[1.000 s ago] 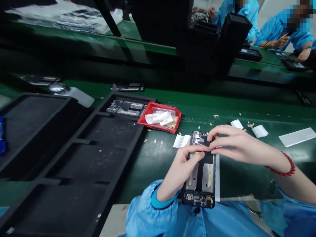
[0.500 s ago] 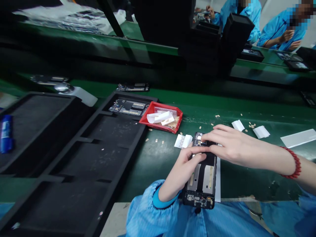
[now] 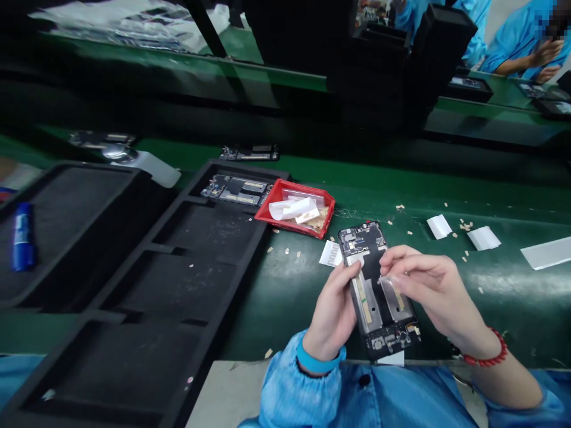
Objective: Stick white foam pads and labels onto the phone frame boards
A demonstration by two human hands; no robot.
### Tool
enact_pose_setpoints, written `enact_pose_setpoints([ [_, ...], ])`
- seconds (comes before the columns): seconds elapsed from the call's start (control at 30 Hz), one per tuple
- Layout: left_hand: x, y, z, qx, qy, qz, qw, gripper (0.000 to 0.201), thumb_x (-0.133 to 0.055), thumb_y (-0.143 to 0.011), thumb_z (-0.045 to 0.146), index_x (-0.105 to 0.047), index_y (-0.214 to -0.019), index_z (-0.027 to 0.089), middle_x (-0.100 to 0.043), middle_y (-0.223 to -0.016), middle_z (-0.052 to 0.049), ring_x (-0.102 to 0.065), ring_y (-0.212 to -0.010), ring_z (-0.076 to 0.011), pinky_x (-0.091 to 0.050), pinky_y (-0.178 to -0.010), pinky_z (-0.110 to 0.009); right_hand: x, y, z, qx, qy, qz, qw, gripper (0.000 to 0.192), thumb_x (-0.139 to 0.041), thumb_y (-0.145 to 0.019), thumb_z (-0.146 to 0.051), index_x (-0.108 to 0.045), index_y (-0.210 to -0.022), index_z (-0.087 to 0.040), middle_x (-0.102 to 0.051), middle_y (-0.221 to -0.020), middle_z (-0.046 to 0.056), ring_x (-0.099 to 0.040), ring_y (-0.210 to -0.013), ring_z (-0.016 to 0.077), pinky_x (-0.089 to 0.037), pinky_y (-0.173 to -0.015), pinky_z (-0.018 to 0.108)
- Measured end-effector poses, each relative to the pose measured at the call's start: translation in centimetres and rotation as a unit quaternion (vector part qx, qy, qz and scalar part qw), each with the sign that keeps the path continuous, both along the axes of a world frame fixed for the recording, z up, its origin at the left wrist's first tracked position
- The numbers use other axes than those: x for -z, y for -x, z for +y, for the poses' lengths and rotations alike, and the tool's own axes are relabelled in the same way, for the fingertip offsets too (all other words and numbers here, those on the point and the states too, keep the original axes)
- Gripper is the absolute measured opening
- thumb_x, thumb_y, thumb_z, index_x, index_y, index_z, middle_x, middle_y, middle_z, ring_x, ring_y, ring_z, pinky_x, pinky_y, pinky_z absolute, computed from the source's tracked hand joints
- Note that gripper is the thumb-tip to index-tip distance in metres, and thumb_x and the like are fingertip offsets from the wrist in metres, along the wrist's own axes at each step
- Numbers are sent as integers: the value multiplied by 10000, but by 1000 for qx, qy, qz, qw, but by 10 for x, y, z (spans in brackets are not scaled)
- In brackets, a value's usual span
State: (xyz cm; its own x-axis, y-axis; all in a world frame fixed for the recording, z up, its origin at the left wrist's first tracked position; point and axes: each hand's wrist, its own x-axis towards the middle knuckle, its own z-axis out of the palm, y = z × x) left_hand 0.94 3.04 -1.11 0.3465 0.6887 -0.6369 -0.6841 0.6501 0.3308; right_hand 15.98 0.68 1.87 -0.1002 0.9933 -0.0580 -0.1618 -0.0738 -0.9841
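An opened phone frame (image 3: 375,285) with bare circuitry and metal plates is lifted off the green bench, tilted with its top end away from me. My left hand (image 3: 332,312) grips its left edge, thumb on the inner face. My right hand (image 3: 428,285) reaches over the frame's right side, fingertips pinched at a small clear film piece (image 3: 384,279) on the frame's middle. A red bead bracelet (image 3: 486,356) is on my right wrist.
A red bin (image 3: 285,219) of white strips sits just beyond the phone. A black foam tray (image 3: 147,321) at left holds another phone frame (image 3: 236,190). White paper slips (image 3: 439,226) and small scraps lie on the green belt (image 3: 513,285). Co-workers in blue sit far right.
The phone frame came up off the white sheet and swung its top leftward. My right hand slid from the frame's top down to its middle; my left hand shifted lower along the left edge.
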Motion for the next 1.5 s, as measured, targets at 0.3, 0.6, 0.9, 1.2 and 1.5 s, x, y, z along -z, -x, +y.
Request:
enact_pose_setpoints([
  [0.3, -10, -1, -8, 73, -69, -141, 985, 460, -577, -737, 309, -683, -1157, 154, -740, -1183, -100, -596, -1277, -383, -438, -1114, -528, 3, 9, -2, 68, 21, 44, 997, 158, -837, -740, -109, -823, -760, -265, -725, -1097, 33, -683, -1073, 134, -576, -938, 205],
  [0.6, -6, -1, -20, 117, -301, -49, 945, 765, -538, -680, 252, -517, -1445, 255, -541, -1502, 27, -288, -1515, -326, -155, -1269, -435, 5, 19, -5, 72, -31, 93, 993, 259, -794, -754, -35, -818, -753, -293, -731, -1116, 8, -695, -1080, 121, -537, -1056, 247],
  [0.9, -11, 7, -20, 196, -348, 76, 914, 882, -498, -723, 227, -285, -1573, 319, -359, -1621, 45, -168, -1548, -350, -139, -1269, -495, 3, 21, -3, 68, -45, 104, 991, 294, -775, -721, 4, -807, -715, -289, -739, -1051, -2, -707, -1036, 117, -565, -1011, 237],
  [1.2, -11, 2, -30, 123, -291, 81, 945, 655, -591, -830, 316, -497, -1478, 327, -415, -1607, 48, -136, -1568, -334, -128, -1285, -458, 3, 23, -5, 77, -49, 77, 993, 261, -784, -713, -15, -800, -704, -275, -732, -1056, 21, -713, -1034, 132, -583, -1002, 256],
  [1.5, -10, 2, -37, 73, -234, 69, 967, 533, -625, -906, 348, -561, -1434, 312, -482, -1571, 15, -118, -1577, -319, -185, -1282, -425, 2, 23, -7, 87, -44, 54, 994, 121, -837, -754, -179, -782, -675, -253, -734, -1060, 52, -721, -1018, 175, -585, -1014, 338],
])
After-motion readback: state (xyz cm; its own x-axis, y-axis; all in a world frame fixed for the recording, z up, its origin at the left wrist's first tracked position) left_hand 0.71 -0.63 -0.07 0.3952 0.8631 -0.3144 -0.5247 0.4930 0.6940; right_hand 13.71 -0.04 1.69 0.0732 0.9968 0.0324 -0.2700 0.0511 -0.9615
